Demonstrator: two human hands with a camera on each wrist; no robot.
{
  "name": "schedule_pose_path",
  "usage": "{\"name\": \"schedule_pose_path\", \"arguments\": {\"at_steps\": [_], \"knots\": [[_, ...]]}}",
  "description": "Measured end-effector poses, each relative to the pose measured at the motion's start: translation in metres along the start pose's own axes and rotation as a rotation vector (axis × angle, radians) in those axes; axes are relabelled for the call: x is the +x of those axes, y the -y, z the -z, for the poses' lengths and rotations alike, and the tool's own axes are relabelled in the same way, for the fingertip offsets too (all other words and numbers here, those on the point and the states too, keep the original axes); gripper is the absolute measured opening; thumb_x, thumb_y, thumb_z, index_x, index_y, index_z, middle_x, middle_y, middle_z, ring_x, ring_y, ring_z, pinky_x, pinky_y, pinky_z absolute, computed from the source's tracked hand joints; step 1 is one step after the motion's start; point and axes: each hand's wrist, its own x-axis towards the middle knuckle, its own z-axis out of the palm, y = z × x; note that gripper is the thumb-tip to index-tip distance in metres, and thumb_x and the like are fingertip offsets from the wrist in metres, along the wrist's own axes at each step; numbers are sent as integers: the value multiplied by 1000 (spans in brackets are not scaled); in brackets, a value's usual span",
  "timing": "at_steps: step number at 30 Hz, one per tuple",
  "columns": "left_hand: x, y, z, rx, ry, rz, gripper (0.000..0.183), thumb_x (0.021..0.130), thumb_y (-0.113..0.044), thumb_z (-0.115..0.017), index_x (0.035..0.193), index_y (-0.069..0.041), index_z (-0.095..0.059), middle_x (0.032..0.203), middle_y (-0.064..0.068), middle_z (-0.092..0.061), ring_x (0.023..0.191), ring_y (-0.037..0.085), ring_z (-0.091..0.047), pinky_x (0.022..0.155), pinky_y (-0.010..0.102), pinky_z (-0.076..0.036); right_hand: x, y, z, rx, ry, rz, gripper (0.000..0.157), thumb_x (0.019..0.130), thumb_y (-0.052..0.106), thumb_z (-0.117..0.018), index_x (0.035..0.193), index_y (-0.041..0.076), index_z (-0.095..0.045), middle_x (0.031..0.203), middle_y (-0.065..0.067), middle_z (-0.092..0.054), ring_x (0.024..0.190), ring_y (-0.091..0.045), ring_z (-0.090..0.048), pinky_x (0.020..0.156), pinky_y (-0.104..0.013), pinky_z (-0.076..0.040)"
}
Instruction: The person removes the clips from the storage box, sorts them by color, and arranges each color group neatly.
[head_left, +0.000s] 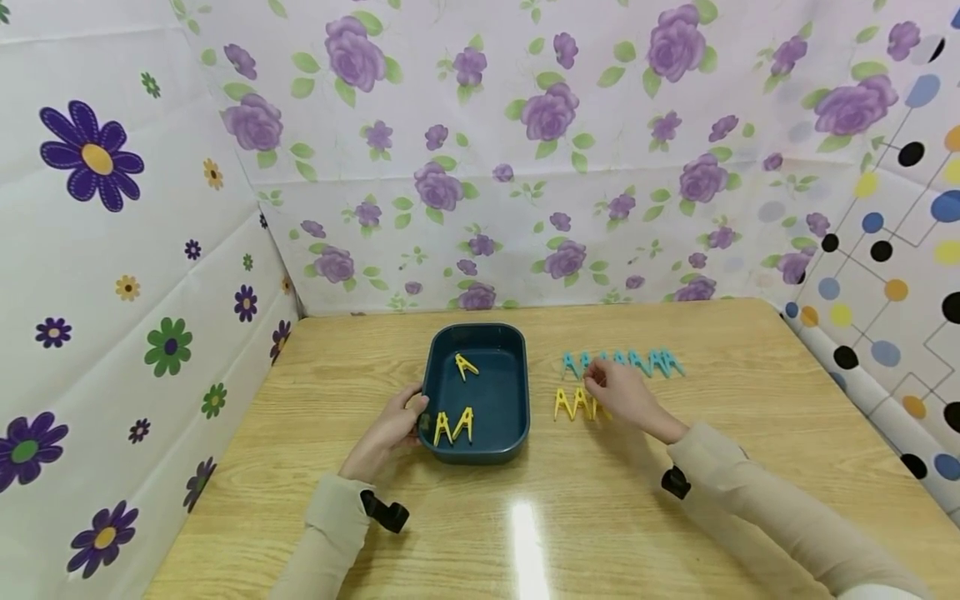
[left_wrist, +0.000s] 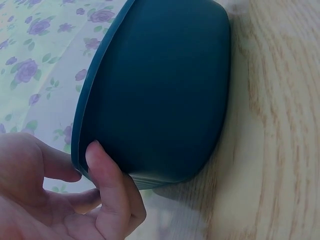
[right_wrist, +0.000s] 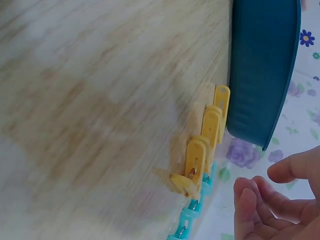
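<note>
My left hand (head_left: 388, 429) grips the left rim of a dark teal plastic basin (head_left: 491, 392), thumb at the rim and fingers against the outer wall. Inside the basin are a yellow clothespin (head_left: 465, 366) towards the back and two more yellow clothespins near its front left corner. My right hand (head_left: 618, 390) hovers by a row of yellow clothespins (head_left: 561, 403), partly covering the row's right end. In the right wrist view its thumb and fingers (right_wrist: 285, 202) are bent with a gap between them, holding nothing. One yellow clothespin (right_wrist: 185, 185) sits at an angle to the row.
Behind the yellow row stands a row of several light blue clothespins (head_left: 656, 362). Everything rests on a wood-grain table (head_left: 600, 525). Flowered cloth (head_left: 480, 200) hangs along the table's back edge, with patterned sheets on both sides.
</note>
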Motion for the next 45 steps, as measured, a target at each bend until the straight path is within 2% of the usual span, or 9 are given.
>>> {"name": "schedule_pose_path", "arguments": {"at_steps": [8,16,27,30,37,42,45], "knots": [[-2,-1,1,-2,2,5,46,107,-24,-36,151,-13,-31,68,2,-57,53,10,-50,57,28,-44,10,13,1,21,16,39,15,96,10,-55,100,0,-65,84,-8,-67,67,-13,-58,60,-29,-47],[-2,-3,0,-8,-1,13,46,106,-23,-37,150,-13,-31,69,3,-57,53,11,-49,57,29,-43,17,23,-5,26,58,65,18,96,10,-56,107,0,-65,96,-10,-67,81,-18,-63,68,-32,-53],[-2,-1,0,-19,-18,13,47,106,-23,-38,152,-14,-30,69,4,-60,51,11,-51,56,29,-45,18,27,-8,26,72,121,17,95,9,-55,107,1,-65,95,-9,-67,79,-16,-62,68,-32,-52],[-1,-2,0,-22,-15,18,47,106,-23,-37,152,-14,-29,73,7,-61,51,11,-51,56,29,-45,20,28,-10,28,74,113,17,95,9,-55,107,3,-65,96,-8,-67,80,-16,-61,68,-31,-51],[-2,-5,-1,-43,-25,31,47,106,-21,-39,151,-13,-31,85,11,-64,53,10,-51,56,29,-44,26,37,-14,19,49,155,12,94,8,-57,102,7,-66,94,-7,-67,78,-15,-61,67,-30,-51],[-5,-5,-1,-74,-29,-7,50,104,-22,-44,151,-10,-33,90,10,-67,57,10,-54,57,26,-44,29,46,-16,-4,37,164,12,94,9,-57,102,9,-67,95,-6,-68,79,-15,-62,69,-31,-52],[-5,-2,0,-83,-38,-14,50,103,-22,-45,151,-10,-34,95,11,-68,59,11,-56,57,26,-44,33,53,-19,15,43,184,14,94,7,-57,102,5,-67,97,-9,-69,80,-17,-63,70,-32,-53]]}}
